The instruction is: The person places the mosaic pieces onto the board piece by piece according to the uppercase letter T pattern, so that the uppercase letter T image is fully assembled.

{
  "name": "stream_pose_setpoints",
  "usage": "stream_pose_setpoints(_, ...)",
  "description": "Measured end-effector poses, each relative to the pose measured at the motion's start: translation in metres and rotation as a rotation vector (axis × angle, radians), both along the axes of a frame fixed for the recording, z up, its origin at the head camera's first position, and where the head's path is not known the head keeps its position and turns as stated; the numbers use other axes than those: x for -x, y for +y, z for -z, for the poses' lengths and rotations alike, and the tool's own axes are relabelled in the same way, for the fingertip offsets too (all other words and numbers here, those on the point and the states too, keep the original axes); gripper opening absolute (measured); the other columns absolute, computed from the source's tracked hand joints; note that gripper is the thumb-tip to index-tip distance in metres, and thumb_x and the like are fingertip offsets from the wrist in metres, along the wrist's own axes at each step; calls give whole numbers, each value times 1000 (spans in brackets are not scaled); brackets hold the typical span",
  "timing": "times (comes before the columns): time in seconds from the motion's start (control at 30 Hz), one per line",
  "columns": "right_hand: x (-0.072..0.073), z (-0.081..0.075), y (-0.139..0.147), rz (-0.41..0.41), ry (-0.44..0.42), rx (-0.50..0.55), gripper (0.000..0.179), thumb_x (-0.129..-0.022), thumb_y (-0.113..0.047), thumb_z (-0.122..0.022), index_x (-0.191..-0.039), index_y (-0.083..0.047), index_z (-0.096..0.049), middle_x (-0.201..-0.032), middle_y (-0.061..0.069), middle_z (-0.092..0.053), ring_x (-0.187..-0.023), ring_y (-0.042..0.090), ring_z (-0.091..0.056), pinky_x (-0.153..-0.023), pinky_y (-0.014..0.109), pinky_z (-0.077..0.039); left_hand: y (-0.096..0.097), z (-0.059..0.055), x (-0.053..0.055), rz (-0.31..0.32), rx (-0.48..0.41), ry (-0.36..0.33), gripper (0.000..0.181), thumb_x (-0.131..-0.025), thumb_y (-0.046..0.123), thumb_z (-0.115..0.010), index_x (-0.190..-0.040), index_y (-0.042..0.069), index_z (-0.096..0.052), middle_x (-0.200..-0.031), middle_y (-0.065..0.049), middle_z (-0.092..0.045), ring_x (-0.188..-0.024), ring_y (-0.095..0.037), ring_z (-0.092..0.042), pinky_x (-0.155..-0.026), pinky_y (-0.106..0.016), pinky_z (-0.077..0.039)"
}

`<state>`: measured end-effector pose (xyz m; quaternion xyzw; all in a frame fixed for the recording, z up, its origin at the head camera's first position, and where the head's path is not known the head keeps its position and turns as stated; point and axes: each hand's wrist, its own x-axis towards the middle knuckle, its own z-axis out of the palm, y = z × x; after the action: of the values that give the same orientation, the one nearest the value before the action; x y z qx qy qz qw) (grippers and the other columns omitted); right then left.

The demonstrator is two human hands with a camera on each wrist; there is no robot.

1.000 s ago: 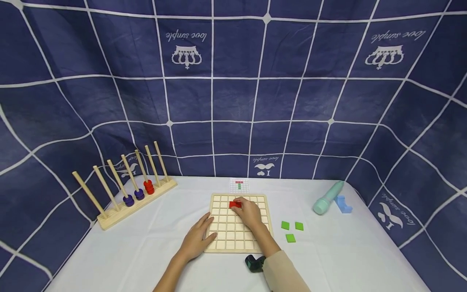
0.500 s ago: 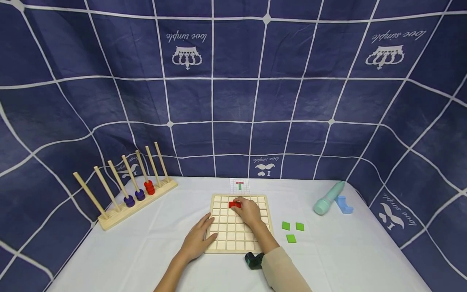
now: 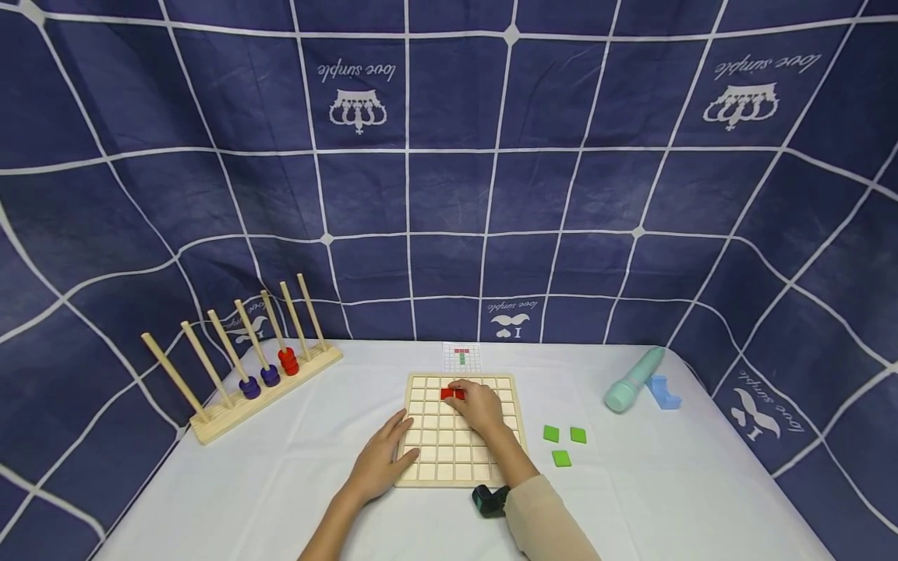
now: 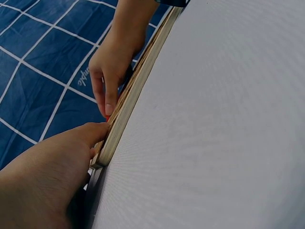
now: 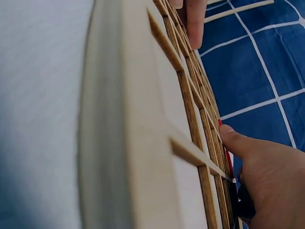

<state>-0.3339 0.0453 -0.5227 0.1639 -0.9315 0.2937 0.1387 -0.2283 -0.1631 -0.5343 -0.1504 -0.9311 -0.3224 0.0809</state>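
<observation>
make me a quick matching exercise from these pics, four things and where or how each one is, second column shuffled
Things
1. left hand
2. green tiles
3. grid card
4. peg rack

Places or states
A. just beyond the far edge of the wooden board
B. carries purple rings and red rings
C. rests at the board's left edge
D. on the tablecloth, right of the board

Pairs: 1-C, 2-D, 3-A, 4-B

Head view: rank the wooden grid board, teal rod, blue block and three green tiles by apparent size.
1. Wooden grid board
2. Teal rod
3. Blue block
4. Green tiles: alike, so unranked
</observation>
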Motion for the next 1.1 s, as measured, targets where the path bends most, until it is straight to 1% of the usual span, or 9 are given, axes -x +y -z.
stream_pose_setpoints(0.07,-2,-1,1,-3,-13,24,31,-78,-36,-72,-103,-18,-70,-63,-1,-60,-54,12,-48,-47,26,-38,1,0,0,2,-1,-8,60,-90,40,-57,-138,6,-43,-149,-10,-27,-129,-37,-33,-99,-57,-32)
stream_pose_setpoints(0.13,-4,-2,3,-10,-22,55,30,-78,-35,-73,-103,-18,-70,-54,-5,-49,-50,9,-39,-45,25,-34,1,0,0,3,-3,-15,61,-90,41,-56,-138,6,-42,-149,-10,-27,-129,-37,-33,-98,-57,-32)
stream_pose_setpoints(0.2,-8,-4,5,-18,-16,90,30,-77,-33,-74,-102,-17,-71,-51,-8,-39,-48,8,-33,-43,24,-30,2,0,0,1,-1,-17,61,-90,41,-56,-137,6,-43,-149,-10,-27,-129,-38,-34,-98,-57,-32)
stream_pose_setpoints(0.27,-11,-5,7,-27,12,112,29,-77,-32,-74,-100,-16,-71,-51,-10,-36,-46,6,-31,-41,23,-28,2,-1,0,-3,4,-16,60,-90,41,-57,-137,7,-43,-149,-10,-27,-129,-37,-34,-98,-57,-32)
stream_pose_setpoints(0.4,-16,-5,13,-29,45,129,26,-79,-33,-73,-99,-17,-71,-49,-11,-35,-44,5,-30,-39,22,-27,2,-2,0,-6,9,-10,59,-89,40,-58,-137,7,-43,-149,-10,-28,-129,-37,-34,-98,-57,-32)
stream_pose_setpoints(0.6,-26,-2,26,-37,60,139,25,-79,-33,-73,-99,-18,-70,-49,-11,-36,-44,4,-30,-39,22,-28,0,-1,-1,-2,-6,0,59,-90,39,-58,-137,8,-44,-148,-10,-28,-128,-38,-34,-98,-58,-32)
stream_pose_setpoints(0.8,-36,-3,45,-42,38,158,28,-79,-31,-73,-101,-15,-70,-47,-12,-36,-42,3,-31,-40,21,-28,1,0,-2,5,-11,0,59,-90,39,-58,-137,7,-43,-148,-11,-28,-128,-39,-34,-98,-58,-32)
stream_pose_setpoints(0.9,-41,-6,57,-31,42,170,28,-79,-31,-73,-101,-15,-70,-47,-11,-35,-42,3,-29,-39,22,-27,1,-1,-1,3,-6,-7,59,-89,39,-58,-137,8,-43,-148,-10,-28,-129,-38,-34,-99,-56,-32)
stream_pose_setpoints(1.1,-51,-8,88,22,70,153,28,-77,-31,-75,-100,-16,-70,-49,-12,-35,-42,3,-29,-39,21,-27,1,-1,-1,-5,-5,1,59,-89,38,-59,-137,6,-44,-148,-10,-28,-129,-38,-33,-99,-57,-32)
